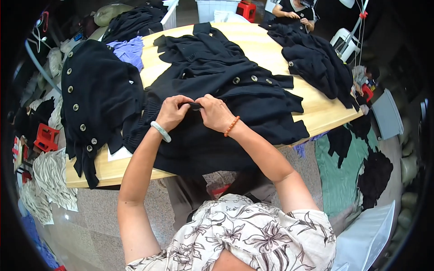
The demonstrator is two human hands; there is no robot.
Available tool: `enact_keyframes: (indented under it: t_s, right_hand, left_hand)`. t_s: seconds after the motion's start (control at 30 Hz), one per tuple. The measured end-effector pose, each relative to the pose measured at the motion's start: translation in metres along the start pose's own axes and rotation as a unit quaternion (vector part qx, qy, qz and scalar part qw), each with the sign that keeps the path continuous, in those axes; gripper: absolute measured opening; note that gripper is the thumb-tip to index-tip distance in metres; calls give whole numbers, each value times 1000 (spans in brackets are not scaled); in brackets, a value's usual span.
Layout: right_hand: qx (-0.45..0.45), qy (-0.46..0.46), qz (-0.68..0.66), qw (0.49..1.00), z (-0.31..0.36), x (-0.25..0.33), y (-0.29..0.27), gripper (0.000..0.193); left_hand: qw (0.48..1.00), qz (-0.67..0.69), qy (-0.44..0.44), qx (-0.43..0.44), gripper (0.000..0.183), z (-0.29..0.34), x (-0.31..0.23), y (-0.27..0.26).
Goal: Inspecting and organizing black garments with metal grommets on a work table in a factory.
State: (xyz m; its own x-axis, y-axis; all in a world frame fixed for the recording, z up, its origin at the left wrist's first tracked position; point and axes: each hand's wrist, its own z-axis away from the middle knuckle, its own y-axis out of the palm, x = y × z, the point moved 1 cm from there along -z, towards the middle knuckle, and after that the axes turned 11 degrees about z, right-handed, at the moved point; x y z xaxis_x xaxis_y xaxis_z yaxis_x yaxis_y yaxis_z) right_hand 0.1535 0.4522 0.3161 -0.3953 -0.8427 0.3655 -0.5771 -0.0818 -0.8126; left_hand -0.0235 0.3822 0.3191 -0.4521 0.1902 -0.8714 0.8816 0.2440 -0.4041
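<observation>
A pile of black knit garments (203, 140) covers the middle of the table and hangs over its near edge. My left hand (173, 111), with a pale bangle on the wrist, pinches a fold of the black cloth. Close beside it my right hand (217, 113), wearing an orange bead bracelet, grips the same fold from the other side. A short stretch of dark fabric shows between the fingertips. Just beyond, a row of shiny buttons (254, 78) lies on the black knit. To the left is a black buttoned cardigan (101, 86), its ribbed part near my left wrist.
The light wooden table (266, 45) also carries black garments (312, 58) at the right and a purple cloth (128, 50) at the left. Another person (296, 11) works at the far side. Red stools (46, 137), piled cream cloth (58, 176) and a grey bin (387, 115) stand around.
</observation>
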Motion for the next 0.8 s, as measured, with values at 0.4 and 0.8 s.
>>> enact_keyframes:
  t_s: [0.4,0.8]
  right_hand:
    - [46,14,-132,990,-2,-16,-18,19]
    - [-67,26,123,990,17,-39,-35,6]
  left_hand:
    - [999,-18,-5,27,14,-10,-11,-2]
    - [964,-171,203,22,13,-54,-45,60]
